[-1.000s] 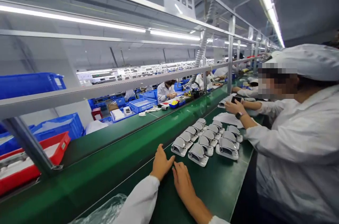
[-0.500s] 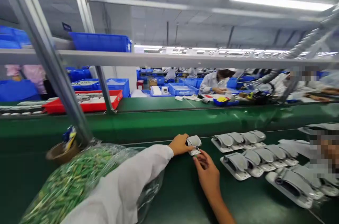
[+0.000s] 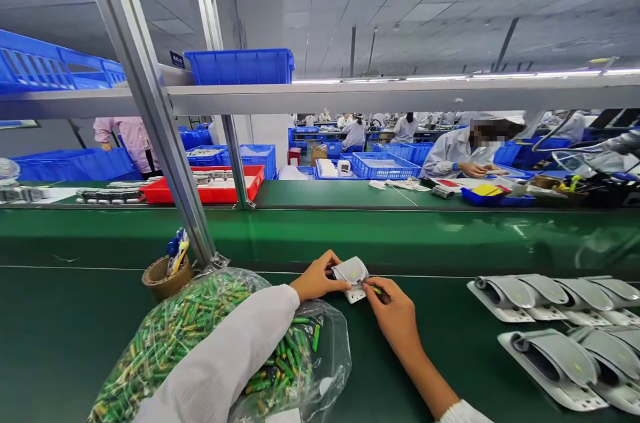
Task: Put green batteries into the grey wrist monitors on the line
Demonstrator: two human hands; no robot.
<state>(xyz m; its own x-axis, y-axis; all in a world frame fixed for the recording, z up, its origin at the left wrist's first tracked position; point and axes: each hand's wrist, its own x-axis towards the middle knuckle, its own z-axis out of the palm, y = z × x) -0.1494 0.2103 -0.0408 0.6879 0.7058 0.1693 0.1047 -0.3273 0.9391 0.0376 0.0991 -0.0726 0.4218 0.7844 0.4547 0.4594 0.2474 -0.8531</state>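
My left hand [image 3: 315, 278] grips a small white and grey device [image 3: 351, 274] just above the green bench top [image 3: 75, 329]. My right hand [image 3: 393, 311] is pinched at the device's right side, with a small green piece [image 3: 376, 289] showing at its fingertips. Under my left sleeve lies a clear plastic bag [image 3: 200, 336] full of green and yellow batteries. Several more of the same grey devices [image 3: 555, 356] lie in rows on the bench to the right.
A slanted metal post [image 3: 150, 109] rises from the bench beside a brown cup of pens [image 3: 167, 273]. A shelf above carries blue bins [image 3: 240, 66]. Beyond the green conveyor [image 3: 400, 236] stand a red tray [image 3: 210, 186], blue baskets and seated workers in white coats [image 3: 460, 153].
The view swung left from the co-worker to the bag and post. My left hand picked one device out of the rows and my right hand came up to pinch at its side.
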